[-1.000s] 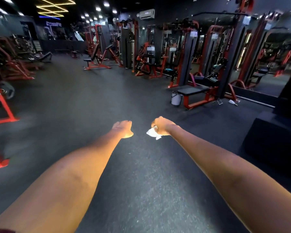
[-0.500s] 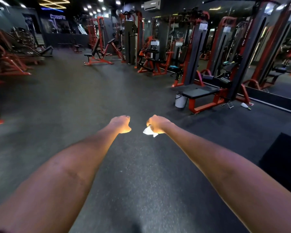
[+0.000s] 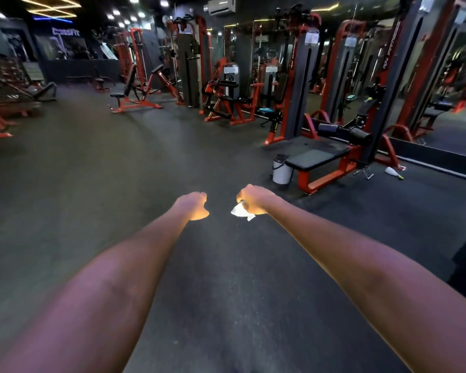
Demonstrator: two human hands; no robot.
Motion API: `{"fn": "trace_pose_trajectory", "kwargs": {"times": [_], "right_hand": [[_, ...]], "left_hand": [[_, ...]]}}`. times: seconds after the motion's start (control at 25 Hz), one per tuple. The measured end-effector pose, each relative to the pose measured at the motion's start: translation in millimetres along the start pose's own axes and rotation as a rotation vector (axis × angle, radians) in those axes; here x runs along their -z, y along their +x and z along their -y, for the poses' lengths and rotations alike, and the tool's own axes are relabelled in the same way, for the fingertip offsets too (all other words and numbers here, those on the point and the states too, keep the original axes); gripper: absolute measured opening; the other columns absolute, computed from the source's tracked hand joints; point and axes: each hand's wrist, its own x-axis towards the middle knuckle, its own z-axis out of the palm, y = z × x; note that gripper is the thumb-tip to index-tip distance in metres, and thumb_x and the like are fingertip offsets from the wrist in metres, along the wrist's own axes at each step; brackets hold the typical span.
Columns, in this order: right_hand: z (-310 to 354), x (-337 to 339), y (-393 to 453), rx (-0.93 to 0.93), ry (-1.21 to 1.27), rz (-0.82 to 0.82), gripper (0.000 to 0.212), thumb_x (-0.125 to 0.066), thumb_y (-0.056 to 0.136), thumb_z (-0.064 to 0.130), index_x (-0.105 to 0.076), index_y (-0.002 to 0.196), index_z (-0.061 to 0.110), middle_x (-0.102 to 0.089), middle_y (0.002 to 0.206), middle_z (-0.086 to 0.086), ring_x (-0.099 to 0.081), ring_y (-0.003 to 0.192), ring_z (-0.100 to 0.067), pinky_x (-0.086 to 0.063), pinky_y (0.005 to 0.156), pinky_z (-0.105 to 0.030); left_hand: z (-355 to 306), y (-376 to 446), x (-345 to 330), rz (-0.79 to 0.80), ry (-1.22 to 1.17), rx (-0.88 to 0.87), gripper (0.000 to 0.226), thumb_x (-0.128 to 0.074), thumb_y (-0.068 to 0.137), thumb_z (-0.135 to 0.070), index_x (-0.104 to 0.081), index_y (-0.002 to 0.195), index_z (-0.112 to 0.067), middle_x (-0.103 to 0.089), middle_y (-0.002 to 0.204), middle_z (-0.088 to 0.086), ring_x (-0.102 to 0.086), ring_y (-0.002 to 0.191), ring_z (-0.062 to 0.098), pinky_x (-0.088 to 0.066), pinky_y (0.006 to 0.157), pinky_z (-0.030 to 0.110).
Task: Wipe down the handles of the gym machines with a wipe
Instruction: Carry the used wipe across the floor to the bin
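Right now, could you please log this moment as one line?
right hand: grips wipe | left hand: curled, empty | machines: none touched

Two hands are seen: one left hand (image 3: 193,205) and one right hand (image 3: 253,199). One white wipe (image 3: 240,211) is counted. One white bucket (image 3: 281,169) is seen on the floor. One air-conditioning unit (image 3: 221,5) is counted high on the wall. The red-framed gym machines (image 3: 293,76) are too crowded and blurred for a firm count.
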Motion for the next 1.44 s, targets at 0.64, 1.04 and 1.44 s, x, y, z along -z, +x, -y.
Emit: {"fn": "trace_pose_trajectory", "kwargs": {"times": [0.64, 1.04, 1.44], "right_hand": [[-263.9, 9.7, 437.9, 0.070, -0.018, 0.005, 0.038, -0.044, 0.077, -0.001, -0.065, 0.107, 0.011, -0.063, 0.104, -0.013, -0.062, 0.089, -0.032, -0.049, 0.068, -0.033], [-391.3, 49.2, 726.0, 0.007, -0.003, -0.028, 0.036, -0.045, 0.078, 0.002, -0.065, 0.106, 0.011, -0.064, 0.102, -0.012, -0.062, 0.091, -0.032, -0.046, 0.067, -0.030], [-531.0, 47.3, 999.3, 0.002, -0.041, 0.009, 0.030, -0.048, 0.081, 0.004, -0.064, 0.106, 0.008, -0.063, 0.103, -0.013, -0.061, 0.091, -0.031, -0.041, 0.063, -0.029]], "left_hand": [[1.7, 487.1, 30.7, 0.000, 0.023, 0.031, 0.051, -0.056, 0.089, -0.030, -0.042, 0.132, -0.007, -0.044, 0.139, 0.011, -0.042, 0.130, 0.025, -0.039, 0.103, 0.037], [59.4, 804.2, 100.9, -0.018, 0.053, -0.047, 0.050, -0.055, 0.091, -0.028, -0.041, 0.133, -0.005, -0.044, 0.139, 0.013, -0.042, 0.129, 0.026, -0.038, 0.101, 0.033], [75.9, 1112.7, 126.3, 0.052, 0.109, -0.128, 0.050, -0.056, 0.091, -0.025, -0.041, 0.135, -0.007, -0.043, 0.141, 0.013, -0.042, 0.130, 0.025, -0.038, 0.102, 0.033]]}}
